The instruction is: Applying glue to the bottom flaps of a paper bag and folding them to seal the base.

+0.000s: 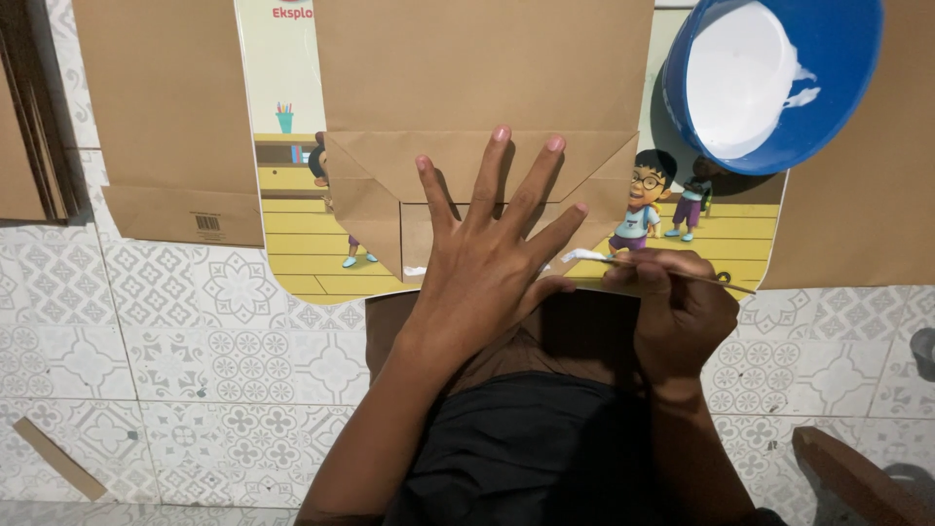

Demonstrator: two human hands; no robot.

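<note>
My left hand (pixel 484 255) lies flat with fingers spread on the folded bottom of a brown paper bag (pixel 477 117), pressing its flaps down. My right hand (pixel 677 307) grips a thin wooden stick (pixel 672 271) whose tip carries white glue (pixel 582 255), held at the bag's lower right edge beside my left thumb. The bag rests on a colourful cartoon board (pixel 292 234). A small dab of white glue (pixel 415 271) shows at the bag's lower left fold.
A blue bowl (pixel 838 68) of white glue sits at the upper right. Another brown bag (pixel 170 117) lies at left, more brown paper (pixel 857 195) at right. Cardboard sheets (pixel 34 117) stack at far left. Patterned tile floor (pixel 195 341) surrounds; a paper strip (pixel 58 458) lies lower left.
</note>
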